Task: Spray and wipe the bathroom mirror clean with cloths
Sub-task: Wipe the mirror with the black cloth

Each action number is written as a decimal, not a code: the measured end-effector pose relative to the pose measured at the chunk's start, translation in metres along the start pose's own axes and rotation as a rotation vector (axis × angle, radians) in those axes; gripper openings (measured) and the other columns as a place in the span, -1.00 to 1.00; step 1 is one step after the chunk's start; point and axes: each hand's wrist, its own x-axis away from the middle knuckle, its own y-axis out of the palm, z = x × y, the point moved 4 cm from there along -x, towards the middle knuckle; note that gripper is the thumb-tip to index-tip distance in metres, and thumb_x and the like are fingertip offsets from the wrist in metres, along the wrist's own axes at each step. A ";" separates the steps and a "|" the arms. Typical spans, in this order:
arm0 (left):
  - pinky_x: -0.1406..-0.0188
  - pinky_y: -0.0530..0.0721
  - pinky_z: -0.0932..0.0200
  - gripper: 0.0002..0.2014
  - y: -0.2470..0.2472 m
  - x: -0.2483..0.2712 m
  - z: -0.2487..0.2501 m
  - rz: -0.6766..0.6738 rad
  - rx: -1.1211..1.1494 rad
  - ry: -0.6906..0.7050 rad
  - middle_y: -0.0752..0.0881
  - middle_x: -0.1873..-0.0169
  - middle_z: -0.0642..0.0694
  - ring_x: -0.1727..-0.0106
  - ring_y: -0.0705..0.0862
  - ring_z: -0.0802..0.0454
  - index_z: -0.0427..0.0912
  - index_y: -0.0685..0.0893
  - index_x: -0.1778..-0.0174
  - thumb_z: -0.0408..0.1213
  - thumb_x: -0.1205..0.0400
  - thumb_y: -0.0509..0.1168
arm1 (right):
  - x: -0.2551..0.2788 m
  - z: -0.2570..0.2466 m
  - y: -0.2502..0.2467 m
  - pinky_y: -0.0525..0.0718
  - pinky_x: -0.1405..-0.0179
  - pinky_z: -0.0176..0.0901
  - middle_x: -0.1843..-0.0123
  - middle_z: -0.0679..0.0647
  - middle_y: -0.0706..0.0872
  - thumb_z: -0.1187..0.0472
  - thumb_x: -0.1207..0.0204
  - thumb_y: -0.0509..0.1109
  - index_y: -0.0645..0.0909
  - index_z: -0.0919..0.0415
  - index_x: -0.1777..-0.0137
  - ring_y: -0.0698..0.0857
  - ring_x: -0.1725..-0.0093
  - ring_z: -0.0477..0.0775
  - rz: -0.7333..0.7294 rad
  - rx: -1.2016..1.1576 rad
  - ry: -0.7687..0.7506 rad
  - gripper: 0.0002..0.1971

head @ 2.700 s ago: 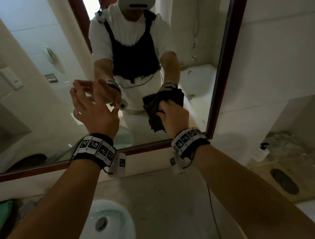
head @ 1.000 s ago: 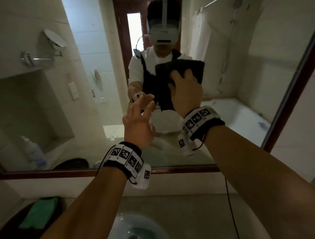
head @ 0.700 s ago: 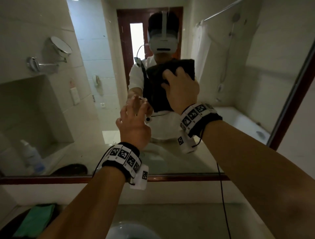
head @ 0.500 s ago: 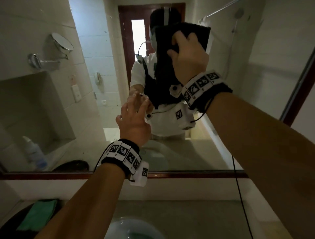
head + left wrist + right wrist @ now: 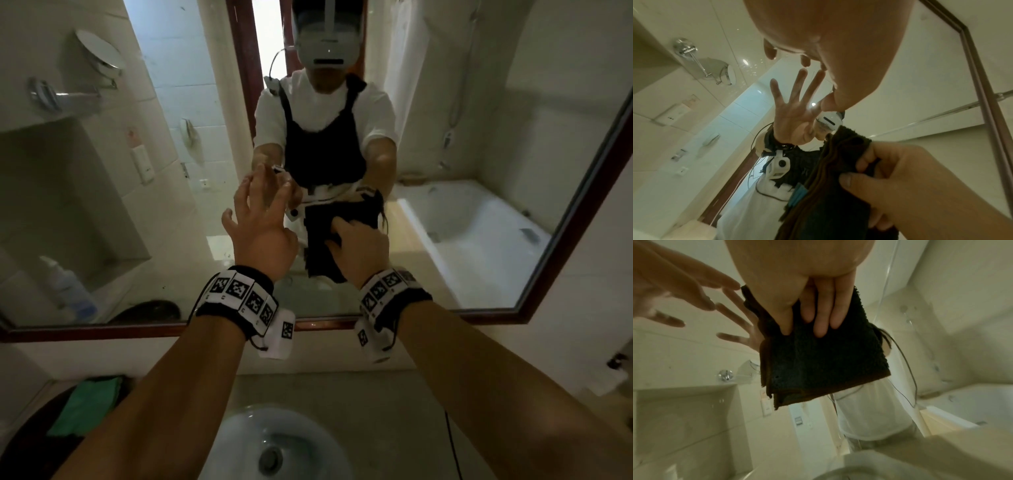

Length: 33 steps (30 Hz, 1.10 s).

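Observation:
The wall mirror (image 5: 102, 205) in its dark red frame (image 5: 582, 205) fills the head view. My right hand (image 5: 359, 246) grips a folded dark cloth (image 5: 317, 263) and holds it against the lower middle of the glass. The wrist views show the cloth (image 5: 818, 361) under my fingers (image 5: 820, 321), with my thumb pinching its edge (image 5: 828, 203). My left hand (image 5: 260, 219) is just left of the cloth and holds nothing. Its fingers are spread, and its fingertips (image 5: 804, 63) are at or just off the glass.
Below the mirror lie a grey counter (image 5: 376, 411) and a white basin (image 5: 274, 445). A green cloth (image 5: 89, 401) lies on a dark tray at the counter's left end. The glass reflects a bottle (image 5: 65, 287), a bathtub and me.
My right hand has swept the dark cloth down the glass, from high near the reflected head to the lower middle. My left hand stays by the glass, its fingers now spread wider.

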 end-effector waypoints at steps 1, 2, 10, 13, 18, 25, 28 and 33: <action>-0.46 0.25 -0.43 -0.20 0.003 0.005 -0.003 0.004 -0.010 -0.003 -0.01 -0.75 -0.10 -0.71 0.01 -0.19 0.16 0.38 -0.62 -0.29 -0.41 0.39 | 0.008 0.002 0.010 0.10 0.55 -0.24 0.28 0.06 0.64 -0.01 -0.60 0.35 0.56 0.11 0.01 0.63 0.38 0.19 -0.027 0.000 0.003 -0.81; -0.46 0.25 -0.43 -0.23 0.007 0.011 -0.007 -0.001 -0.014 -0.013 0.01 -0.74 -0.12 -0.71 0.03 -0.21 0.15 0.42 -0.60 -0.30 -0.41 0.40 | 0.015 0.002 0.018 0.05 0.55 -0.26 0.29 0.07 0.65 -0.01 -0.60 0.37 0.57 0.12 0.02 0.62 0.39 0.19 -0.048 0.001 0.008 -0.81; -0.42 0.39 -0.35 -0.22 0.062 0.069 -0.039 -0.113 0.036 -0.100 0.14 -0.67 -0.17 -0.61 0.20 -0.24 0.16 0.45 -0.57 -0.38 -0.41 0.43 | 0.052 0.004 0.073 0.50 0.47 -0.17 0.18 0.16 0.68 0.05 -0.49 0.50 0.57 0.13 -0.08 0.66 0.35 0.22 -0.074 -0.051 0.057 -0.73; -0.42 0.44 -0.35 -0.19 0.078 0.083 -0.042 -0.143 0.055 -0.084 0.02 -0.72 -0.19 -0.63 0.18 -0.28 0.15 0.42 -0.60 -0.37 -0.39 0.44 | 0.068 0.002 0.096 0.56 0.46 -0.13 0.16 0.15 0.68 0.03 -0.49 0.50 0.55 0.12 -0.12 0.67 0.34 0.21 -0.130 -0.033 0.067 -0.70; -0.47 0.45 -0.35 -0.15 0.099 0.099 -0.051 -0.167 0.105 -0.031 -0.10 -0.74 -0.22 -0.68 0.11 -0.32 0.07 0.41 -0.62 -0.41 -0.35 0.41 | 0.085 0.003 0.117 0.40 0.54 -0.23 0.22 0.16 0.69 0.07 -0.44 0.56 0.62 0.15 -0.07 0.65 0.43 0.21 -0.043 -0.028 0.040 -0.71; -0.42 0.43 -0.45 -0.22 0.113 0.108 -0.063 -0.162 0.150 0.001 -0.06 -0.75 -0.18 -0.68 0.12 -0.33 0.06 0.49 -0.55 -0.42 -0.35 0.38 | 0.101 0.003 0.144 0.48 0.53 -0.16 0.05 0.19 0.68 0.07 -0.37 0.58 0.59 0.14 -0.12 0.66 0.37 0.26 0.016 0.010 0.029 -0.62; -0.44 0.41 -0.44 -0.27 0.115 0.109 -0.065 -0.136 0.175 0.011 -0.03 -0.75 -0.18 -0.69 0.13 -0.32 0.05 0.58 -0.47 -0.42 -0.31 0.37 | 0.110 0.003 0.157 0.41 0.56 -0.20 0.10 0.16 0.68 0.07 -0.38 0.57 0.59 0.13 -0.09 0.65 0.40 0.25 -0.012 0.011 0.038 -0.66; -0.51 0.37 -0.33 -0.42 0.122 0.111 -0.068 -0.118 0.133 0.005 0.00 -0.75 -0.22 -0.69 0.12 -0.29 -0.01 0.69 -0.31 -0.42 -0.34 0.34 | 0.116 0.009 0.165 0.25 0.49 -0.26 0.19 0.07 0.69 0.03 -0.41 0.52 0.64 0.08 -0.01 0.64 0.40 0.18 0.013 0.001 0.045 -0.76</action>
